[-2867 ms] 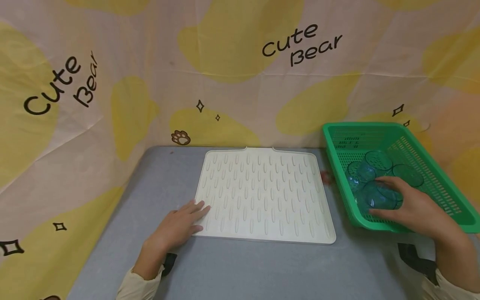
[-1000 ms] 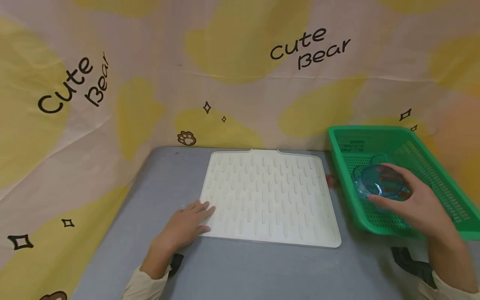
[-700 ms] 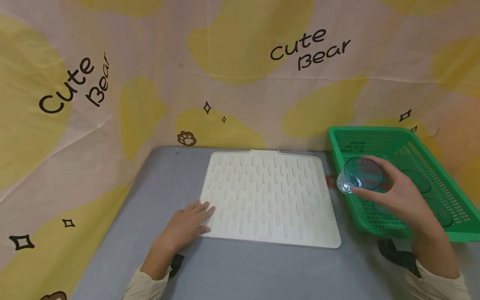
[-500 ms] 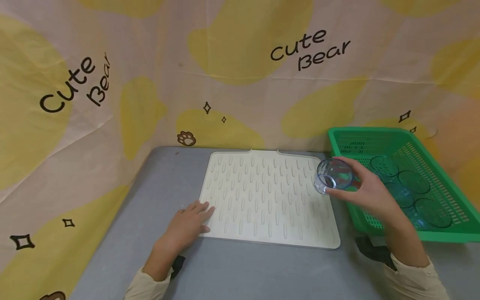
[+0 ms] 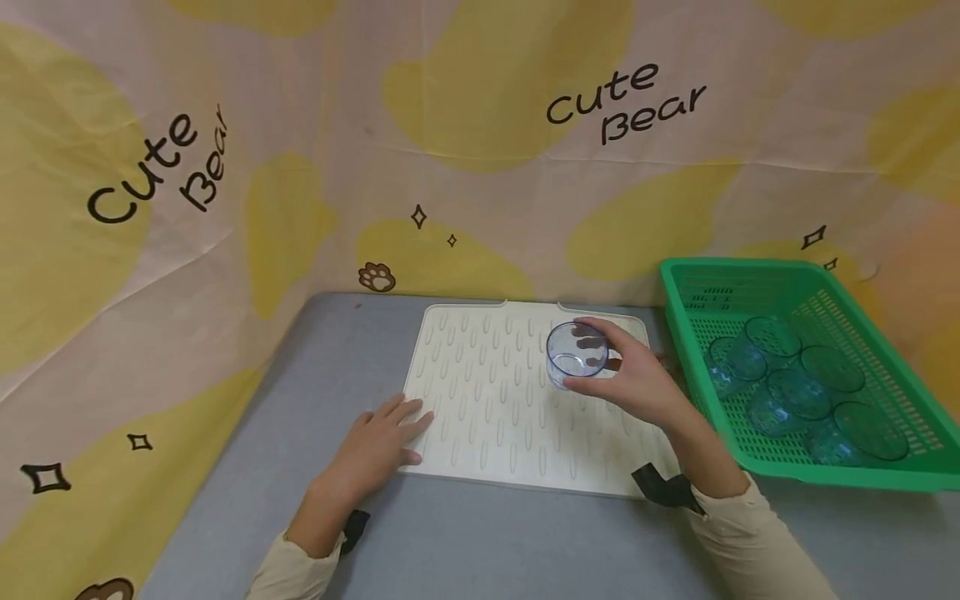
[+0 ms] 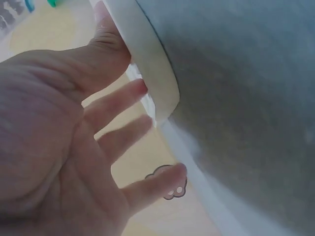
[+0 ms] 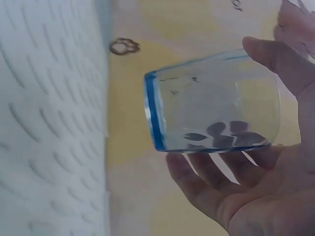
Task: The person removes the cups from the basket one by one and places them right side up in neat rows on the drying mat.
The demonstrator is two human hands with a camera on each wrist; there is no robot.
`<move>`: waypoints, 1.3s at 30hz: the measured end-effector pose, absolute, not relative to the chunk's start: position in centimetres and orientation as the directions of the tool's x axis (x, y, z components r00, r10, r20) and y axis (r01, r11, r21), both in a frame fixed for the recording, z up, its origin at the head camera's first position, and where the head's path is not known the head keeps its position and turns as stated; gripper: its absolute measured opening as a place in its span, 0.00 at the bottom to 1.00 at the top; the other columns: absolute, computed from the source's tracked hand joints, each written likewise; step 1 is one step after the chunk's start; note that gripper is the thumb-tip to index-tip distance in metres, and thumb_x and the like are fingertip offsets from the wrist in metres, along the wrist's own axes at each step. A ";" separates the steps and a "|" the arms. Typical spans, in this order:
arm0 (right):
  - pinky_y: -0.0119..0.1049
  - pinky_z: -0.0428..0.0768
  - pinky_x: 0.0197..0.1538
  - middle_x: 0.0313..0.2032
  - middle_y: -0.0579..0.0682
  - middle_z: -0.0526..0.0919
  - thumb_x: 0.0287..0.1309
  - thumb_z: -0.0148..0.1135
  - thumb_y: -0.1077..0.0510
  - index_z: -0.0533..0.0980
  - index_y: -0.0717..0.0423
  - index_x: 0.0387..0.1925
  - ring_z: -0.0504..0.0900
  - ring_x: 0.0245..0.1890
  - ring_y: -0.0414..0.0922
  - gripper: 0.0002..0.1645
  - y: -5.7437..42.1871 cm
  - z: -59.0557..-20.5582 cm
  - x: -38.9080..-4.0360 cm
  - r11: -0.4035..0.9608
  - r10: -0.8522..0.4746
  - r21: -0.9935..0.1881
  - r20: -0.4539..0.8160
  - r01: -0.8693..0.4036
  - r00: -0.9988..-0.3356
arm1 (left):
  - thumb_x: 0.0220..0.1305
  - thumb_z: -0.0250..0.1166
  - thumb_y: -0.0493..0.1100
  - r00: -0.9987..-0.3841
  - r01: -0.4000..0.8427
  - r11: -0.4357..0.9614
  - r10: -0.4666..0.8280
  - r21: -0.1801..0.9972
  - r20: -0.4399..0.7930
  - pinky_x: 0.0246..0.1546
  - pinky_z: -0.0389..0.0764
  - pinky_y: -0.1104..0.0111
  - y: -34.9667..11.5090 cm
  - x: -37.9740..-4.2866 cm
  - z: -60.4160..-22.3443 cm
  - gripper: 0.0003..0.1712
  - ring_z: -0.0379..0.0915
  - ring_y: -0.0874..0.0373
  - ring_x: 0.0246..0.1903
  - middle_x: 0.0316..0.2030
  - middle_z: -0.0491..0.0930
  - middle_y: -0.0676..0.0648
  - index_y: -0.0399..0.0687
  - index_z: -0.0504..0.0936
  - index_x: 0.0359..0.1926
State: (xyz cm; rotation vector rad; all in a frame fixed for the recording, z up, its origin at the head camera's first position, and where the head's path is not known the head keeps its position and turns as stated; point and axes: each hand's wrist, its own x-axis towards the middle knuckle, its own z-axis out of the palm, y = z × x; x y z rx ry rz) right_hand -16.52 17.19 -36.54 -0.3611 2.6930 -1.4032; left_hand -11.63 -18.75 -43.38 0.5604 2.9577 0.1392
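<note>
My right hand [image 5: 637,379] grips a clear, blue-tinted drinking glass [image 5: 570,371] over the white ribbed mat [image 5: 487,433]. Its thumb and fingers lie on opposite sides of the glass. In the right wrist view, the thick blue base of the glass [image 7: 153,110] faces the mat [image 7: 54,147], with a gap between them. My left hand [image 5: 375,446] rests at the mat's left edge, its fingers spread. The left wrist view has the same left hand [image 6: 74,128] with thumb and fingertips along the mat's pale rim [image 6: 152,69].
To the right of the mat, a green perforated basket [image 5: 862,479] holds several similar glasses [image 5: 798,396]. A grey cloth [image 5: 480,533] covers the table. Behind and on the left hangs a yellow and pale printed curtain [image 5: 480,108].
My right hand has lifted the glass out of the green basket and carried it left over the mat. My left hand has stayed at the mat's left edge.
</note>
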 end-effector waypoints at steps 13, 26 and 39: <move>0.49 0.80 0.59 0.61 0.51 0.76 0.45 0.79 0.49 0.67 0.46 0.68 0.80 0.57 0.51 0.48 11.5 -40.4 -20.0 0.448 -0.299 -0.874 0.050 -0.187 -0.953 | 0.54 0.72 0.48 -0.898 0.392 0.888 0.427 0.242 -0.109 0.59 0.72 0.43 -19.8 -12.1 -43.6 0.40 0.59 0.43 0.74 0.71 0.69 0.46 0.46 0.72 0.69; 0.47 0.80 0.59 0.63 0.53 0.75 0.46 0.78 0.48 0.66 0.51 0.69 0.77 0.61 0.53 0.49 8.0 -41.3 -21.7 0.456 -0.299 -0.870 0.048 -0.187 -0.953 | 0.55 0.72 0.45 -0.901 0.360 0.887 0.411 0.291 -0.138 0.65 0.69 0.47 -19.5 -12.3 -43.7 0.40 0.59 0.46 0.74 0.72 0.67 0.45 0.46 0.72 0.69; 0.49 0.77 0.60 0.63 0.53 0.77 0.45 0.78 0.44 0.67 0.51 0.69 0.77 0.61 0.52 0.50 6.1 -42.5 -23.1 0.501 -0.273 -0.849 0.027 -0.167 -0.962 | 0.55 0.72 0.45 -0.892 0.395 0.869 0.440 0.298 -0.101 0.62 0.70 0.44 -19.7 -12.3 -43.8 0.39 0.60 0.44 0.73 0.71 0.69 0.43 0.45 0.73 0.68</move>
